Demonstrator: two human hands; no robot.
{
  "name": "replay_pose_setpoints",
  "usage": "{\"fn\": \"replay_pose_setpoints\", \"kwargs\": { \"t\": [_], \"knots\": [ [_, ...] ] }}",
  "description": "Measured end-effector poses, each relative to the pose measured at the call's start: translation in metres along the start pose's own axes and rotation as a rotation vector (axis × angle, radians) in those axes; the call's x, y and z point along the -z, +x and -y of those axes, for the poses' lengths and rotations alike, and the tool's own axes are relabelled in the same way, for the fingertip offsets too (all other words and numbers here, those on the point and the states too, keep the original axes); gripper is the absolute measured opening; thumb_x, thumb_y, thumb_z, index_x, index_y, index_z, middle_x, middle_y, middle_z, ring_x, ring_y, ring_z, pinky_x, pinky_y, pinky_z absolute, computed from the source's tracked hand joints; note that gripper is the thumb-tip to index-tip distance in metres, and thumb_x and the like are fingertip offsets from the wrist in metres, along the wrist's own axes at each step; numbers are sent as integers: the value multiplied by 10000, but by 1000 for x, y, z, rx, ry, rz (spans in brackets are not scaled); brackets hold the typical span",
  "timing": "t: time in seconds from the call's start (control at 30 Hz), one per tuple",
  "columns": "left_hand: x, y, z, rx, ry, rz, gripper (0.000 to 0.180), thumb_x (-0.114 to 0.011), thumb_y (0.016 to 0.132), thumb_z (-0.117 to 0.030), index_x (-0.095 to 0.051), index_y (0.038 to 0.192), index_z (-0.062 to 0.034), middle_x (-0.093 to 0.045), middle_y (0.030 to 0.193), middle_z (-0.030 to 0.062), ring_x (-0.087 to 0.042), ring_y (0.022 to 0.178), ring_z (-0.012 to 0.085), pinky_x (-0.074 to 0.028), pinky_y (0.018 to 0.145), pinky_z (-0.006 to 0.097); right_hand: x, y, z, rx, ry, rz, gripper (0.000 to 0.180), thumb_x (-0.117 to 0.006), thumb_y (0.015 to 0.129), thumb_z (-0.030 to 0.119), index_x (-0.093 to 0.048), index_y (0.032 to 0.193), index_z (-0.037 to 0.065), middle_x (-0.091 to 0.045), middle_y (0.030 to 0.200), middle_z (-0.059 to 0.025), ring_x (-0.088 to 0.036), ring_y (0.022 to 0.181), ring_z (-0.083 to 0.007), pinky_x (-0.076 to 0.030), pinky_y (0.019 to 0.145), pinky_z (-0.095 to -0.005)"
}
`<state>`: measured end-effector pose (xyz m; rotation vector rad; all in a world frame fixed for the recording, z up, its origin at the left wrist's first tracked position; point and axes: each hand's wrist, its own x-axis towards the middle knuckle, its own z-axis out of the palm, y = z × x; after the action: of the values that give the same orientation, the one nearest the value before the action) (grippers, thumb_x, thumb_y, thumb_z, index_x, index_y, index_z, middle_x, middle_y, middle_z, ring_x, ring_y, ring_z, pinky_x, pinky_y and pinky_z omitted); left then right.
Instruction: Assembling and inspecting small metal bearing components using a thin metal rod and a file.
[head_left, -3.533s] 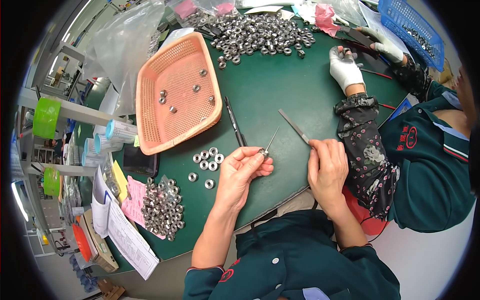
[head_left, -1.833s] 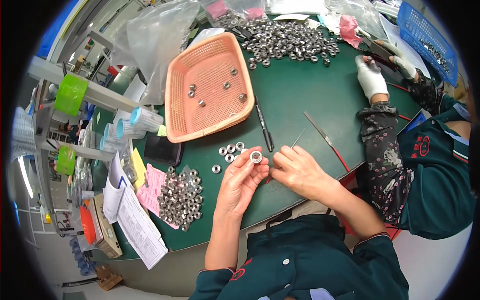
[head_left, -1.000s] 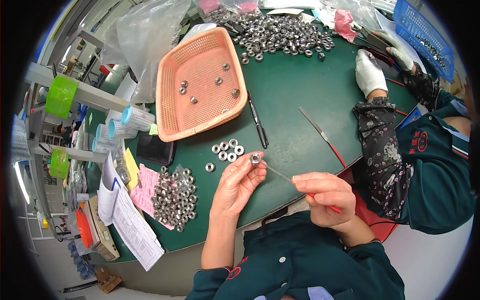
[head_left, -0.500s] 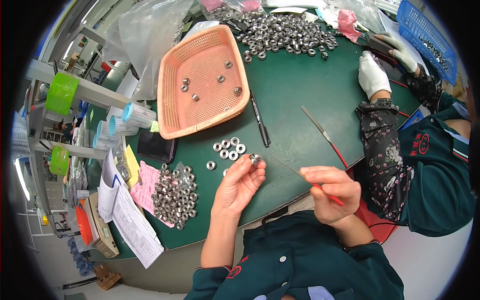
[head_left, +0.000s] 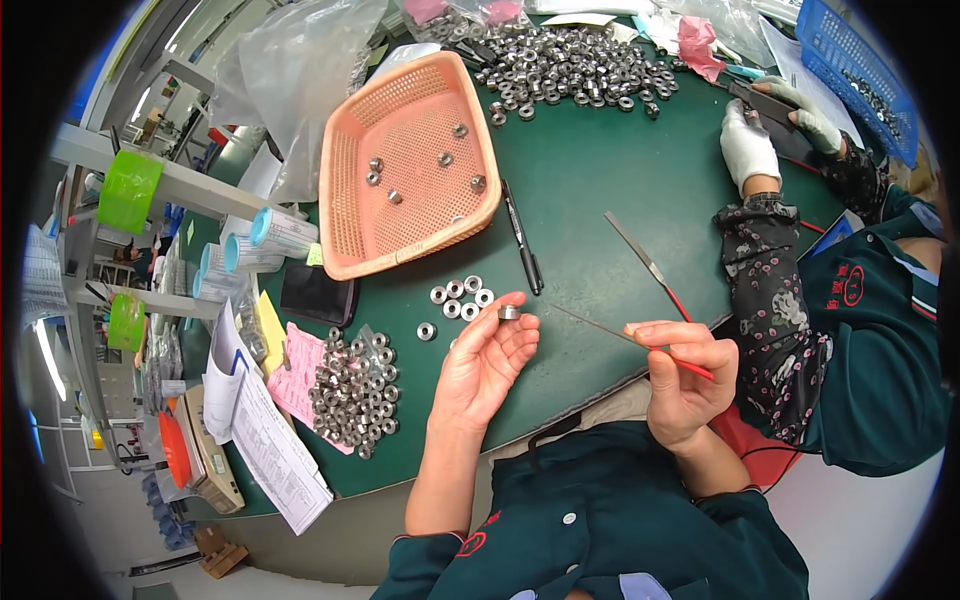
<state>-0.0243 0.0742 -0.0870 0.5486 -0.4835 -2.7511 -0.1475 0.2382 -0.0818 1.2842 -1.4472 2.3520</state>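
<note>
Head view: the left hand [head_left: 487, 358] lies palm up over the dark green table [head_left: 600, 210], its thumb and forefinger pinched shut on a small silver metal ring [head_left: 509, 312]. At three o'clock from it, the right hand [head_left: 683, 378] is closed around a thin needle file with a red handle [head_left: 640, 345], whose grey tip points toward the ring without touching it. A loose cluster of similar silver rings [head_left: 458, 297] sits on the table just at eleven o'clock of the left hand. At twelve o'clock stands a salmon plastic mesh basket [head_left: 404, 165] holding a few rings. A black pen [head_left: 521, 238] lies beside the basket, and a second flat file [head_left: 643, 262] lies at one o'clock. At two o'clock, another person's white-gloved hand [head_left: 748, 150] rests on the table.
</note>
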Motion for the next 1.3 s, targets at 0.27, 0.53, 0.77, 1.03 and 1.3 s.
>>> {"fn": "replay_pose_setpoints", "kwargs": {
  "t": [0.27,0.53,0.77,1.03,1.3],
  "knots": [
    [-2,0,0,-9,68,-45,320,-411,936,-168,-457,1138,76,-618,910,183,-630,820,226,-543,744,319,0,-1,1,-50,50,-27,221,-539,810,-91,-390,942,4,-575,909,-215,-616,823,-268,-532,774,-385],
    [-3,3,3,15,72,11,296,-459,925,-197,-503,1102,36,-550,932,101,-535,794,139,-471,716,265,3,-1,1,-61,94,-59,213,-511,817,-106,-385,949,5,-565,916,-213,-611,826,-267,-531,782,-399],
    [-4,4,5,-79,201,-35,270,-435,939,-222,-509,1064,6,-568,874,93,-552,728,130,-490,661,244,4,-4,-2,-92,89,-70,210,-506,814,-116,-387,942,1,-568,913,-217,-611,822,-266,-528,785,-394],
    [-5,4,5,-73,274,-67,287,-444,936,-246,-513,1057,5,-565,794,73,-542,641,109,-474,582,222,0,-6,0,-106,92,-44,207,-510,813,-112,-385,939,-4,-570,915,-224,-618,830,-282,-530,781,-395],
    [-6,3,5,-37,314,-76,302,-446,936,-248,-516,1077,10,-553,726,46,-498,590,86,-405,530,210,-11,-3,1,-45,90,36,229,-555,798,-94,-403,941,-1,-598,898,-228,-633,832,-305,-543,739,-386]
  ]
}}
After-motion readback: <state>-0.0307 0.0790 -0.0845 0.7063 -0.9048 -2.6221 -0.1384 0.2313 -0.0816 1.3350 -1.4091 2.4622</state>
